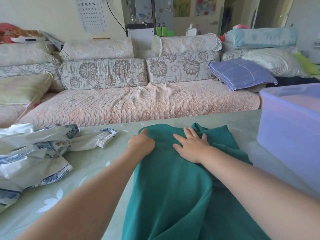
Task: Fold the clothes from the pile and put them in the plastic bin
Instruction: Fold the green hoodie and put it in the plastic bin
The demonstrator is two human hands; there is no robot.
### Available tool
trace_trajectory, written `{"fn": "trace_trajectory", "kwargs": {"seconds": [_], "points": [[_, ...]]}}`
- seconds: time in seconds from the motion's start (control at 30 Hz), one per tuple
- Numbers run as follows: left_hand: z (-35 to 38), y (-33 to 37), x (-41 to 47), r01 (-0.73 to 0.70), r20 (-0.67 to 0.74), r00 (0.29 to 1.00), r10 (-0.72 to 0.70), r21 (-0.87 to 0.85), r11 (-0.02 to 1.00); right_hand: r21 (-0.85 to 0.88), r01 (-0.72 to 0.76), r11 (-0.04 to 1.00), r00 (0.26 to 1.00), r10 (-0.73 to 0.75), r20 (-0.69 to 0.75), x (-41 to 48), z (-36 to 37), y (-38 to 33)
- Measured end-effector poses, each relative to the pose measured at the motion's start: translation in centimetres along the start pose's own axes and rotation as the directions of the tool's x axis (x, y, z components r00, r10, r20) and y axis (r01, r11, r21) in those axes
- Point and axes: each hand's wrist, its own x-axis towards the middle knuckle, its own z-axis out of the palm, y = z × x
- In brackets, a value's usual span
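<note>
one cloth [173, 196]: green, lying mid-table [97, 163], its near end draping off toward the person; that weight could drag the fold askew.
left hand [141, 142]: fingers curled on the cloth's far left corner; a hard tug could bunch it.
right hand [192, 146]: spread flat, pressing the cloth; lifting early may loosen the crease.
pile [34, 153]: left, apart from the cloth.
bin [290, 125]: right, just beside the cloth.

I am seeing a bare strip of pale green glossy tabletop [107, 153] lying open in the lower middle of the frame. It is running between the rumpled white-and-blue patterned clothes pile [34, 153], which is crowding the left, and the dark green fleece cloth [173, 196], which is covering the centre. The translucent lavender plastic bin [290, 135] is walling off the right edge, leaving only a narrow wedge of table beside the cloth.
</note>
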Motion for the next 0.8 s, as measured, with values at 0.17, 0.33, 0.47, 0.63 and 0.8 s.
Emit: {"fn": "trace_trajectory", "kwargs": {"seconds": [0.17,0.33,0.47,0.63,0.8], "points": [[-1.4,-0.5,0.0,-0.097,-0.033,0.995,0.091,-0.274,0.957,0.208,0.045,0.977,0.999,-0.044,-0.008,-1.7,0.2,-0.3],[-2.7,-0.6,2.0,-0.145,-0.301,0.951,0.078,-0.205,0.968,0.211,0.072,0.975,0.997,-0.074,0.005,-0.3,0.4,-1.5],[-2.4,-2.7,3.6,-0.018,-0.137,0.991,0.016,-0.01,1.0,0.11,0.062,0.992,0.995,-0.07,0.069,2.6,0.9,-1.9],[-1.9,-3.5,1.6,-0.245,0.036,0.969,0.243,0.145,0.959,0.052,0.037,0.998,0.993,-0.043,0.114,3.5,0.6,-2.3],[-2.8,-3.2,-4.1,-0.3,0.158,0.949,0.273,0.184,0.936,0.093,-0.011,0.996,0.979,-0.008,0.204,0.5,-0.5,-3.0]]}}
